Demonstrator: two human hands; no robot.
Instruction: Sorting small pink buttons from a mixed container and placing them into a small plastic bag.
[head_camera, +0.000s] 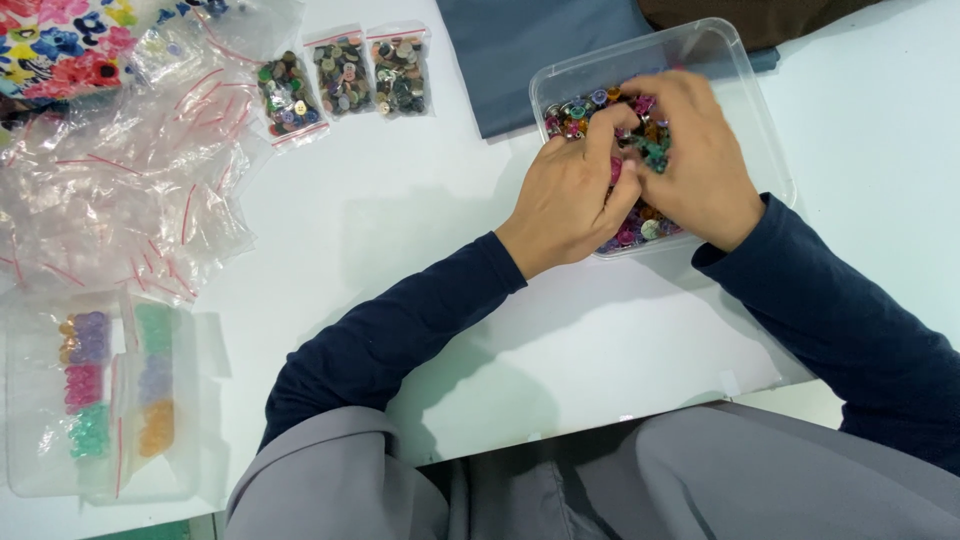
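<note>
We see three small clear zip bags of mixed buttons (345, 78) in a row at the top. At left lies a heap of empty red-striped clear bags (120, 190); below it, bags of pastel beads (110, 385).

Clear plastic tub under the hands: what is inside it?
The clear tub holds mixed coloured buttons. The left hand and right hand cover its middle, so what the fingers hold cannot be seen.
</note>
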